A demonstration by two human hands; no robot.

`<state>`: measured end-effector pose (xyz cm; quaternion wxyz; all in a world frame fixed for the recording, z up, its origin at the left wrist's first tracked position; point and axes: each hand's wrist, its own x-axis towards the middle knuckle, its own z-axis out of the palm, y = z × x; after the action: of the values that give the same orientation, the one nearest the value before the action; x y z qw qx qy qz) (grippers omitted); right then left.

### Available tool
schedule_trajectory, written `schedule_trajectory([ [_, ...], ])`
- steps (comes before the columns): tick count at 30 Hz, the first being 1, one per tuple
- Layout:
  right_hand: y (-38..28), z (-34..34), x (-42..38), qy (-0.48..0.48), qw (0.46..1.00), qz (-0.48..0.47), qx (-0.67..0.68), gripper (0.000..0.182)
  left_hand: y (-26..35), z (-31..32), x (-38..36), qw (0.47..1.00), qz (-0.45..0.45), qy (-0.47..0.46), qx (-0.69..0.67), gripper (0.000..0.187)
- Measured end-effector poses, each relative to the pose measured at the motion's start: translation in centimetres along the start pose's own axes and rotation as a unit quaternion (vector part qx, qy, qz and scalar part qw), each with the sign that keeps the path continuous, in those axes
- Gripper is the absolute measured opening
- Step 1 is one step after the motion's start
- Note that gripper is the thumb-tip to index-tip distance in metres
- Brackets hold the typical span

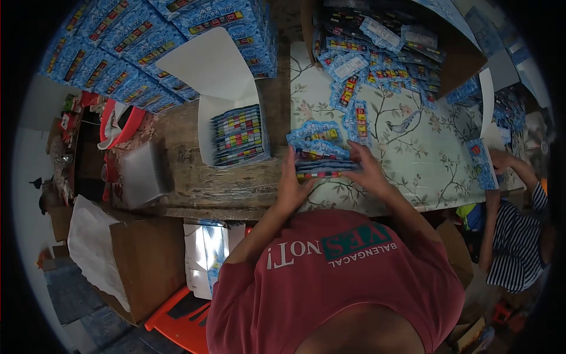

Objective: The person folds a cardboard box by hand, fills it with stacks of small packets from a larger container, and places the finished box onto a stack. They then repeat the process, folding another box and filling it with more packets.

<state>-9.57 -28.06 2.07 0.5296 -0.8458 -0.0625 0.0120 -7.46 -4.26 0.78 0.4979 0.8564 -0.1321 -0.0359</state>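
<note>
In the head view a small stack of blue printed packets (325, 166) stands on edge at the table's near side. My left hand (290, 187) grips its left end, thumb in front and fingers behind. The right hand (369, 171) closes on the other end of this stack. Just behind it lie loose packets (315, 131), with another packet (357, 121) beyond my right fingertips. To the left stands an open white-lined box (206, 127), its lid raised, holding rows of packets (237, 134).
Blue printed boxes (132, 44) are piled at the back left. A large carton (457, 53) spills packets (383, 56) at the back right. A clear plastic stack (144, 176) lies left. At right, another person's hand (501, 160) is by a box (480, 162).
</note>
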Motion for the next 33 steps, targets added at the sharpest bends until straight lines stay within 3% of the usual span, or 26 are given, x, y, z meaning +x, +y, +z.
schedule_trajectory([
  [2,-0.2,0.1,-0.6,-0.022,0.999,-0.015,-0.031,0.062,-0.3,-0.1,-0.1,0.989,0.11,0.048,0.09,0.107],
  [5,0.1,0.4,-0.9,-0.055,0.993,-0.047,-0.096,0.058,-1.0,-0.3,0.5,0.999,0.027,0.001,-0.024,0.11],
  [9,-1.8,0.0,-0.2,-0.054,0.966,-0.122,-0.223,0.049,-0.8,0.9,0.2,0.996,-0.007,-0.068,-0.061,0.112],
  [11,-2.7,0.0,0.1,-0.07,0.957,-0.122,-0.255,0.049,-1.0,2.4,0.1,0.994,0.072,-0.065,-0.055,0.114],
  [16,-2.4,0.3,0.2,-0.084,0.936,-0.147,-0.309,0.049,1.1,2.3,0.6,0.994,0.089,-0.054,-0.045,0.111],
  [17,-2.4,0.2,0.4,-0.085,0.939,-0.105,-0.317,0.048,1.3,1.6,0.6,0.993,0.108,-0.048,-0.01,0.109],
  [18,-2.7,0.4,1.2,-0.087,0.94,-0.065,-0.323,0.048,1.2,0.7,0.5,0.989,0.147,-0.015,0.0,0.098],
  [19,-3.4,0.6,2.5,-0.093,0.94,-0.081,-0.318,0.048,1.5,-0.9,0.5,0.99,0.143,-0.001,0.01,0.098],
  [21,-5.5,0.3,5.5,-0.012,0.962,-0.117,-0.248,0.048,2.1,-4.5,0.6,0.983,0.165,0.081,-0.018,0.074],
  [22,-7.4,0.5,7.7,-0.021,0.968,-0.12,-0.219,0.048,2.2,-6.3,0.8,0.982,0.164,0.088,-0.012,0.074],
  [24,-11.8,1.9,12.4,-0.02,0.977,-0.143,-0.156,0.049,2.0,-9.6,1.4,0.955,0.162,0.243,-0.043,0.055],
  [28,-15.1,7.6,22.4,0.011,0.933,-0.304,-0.192,0.046,0.4,-14.1,2.7,0.936,0.095,0.331,-0.07,0.044],
  [33,-13.6,12.2,27.1,-0.081,0.911,-0.29,-0.281,0.04,-2.0,-16.5,3.7,0.928,0.034,0.37,-0.016,0.042],
])
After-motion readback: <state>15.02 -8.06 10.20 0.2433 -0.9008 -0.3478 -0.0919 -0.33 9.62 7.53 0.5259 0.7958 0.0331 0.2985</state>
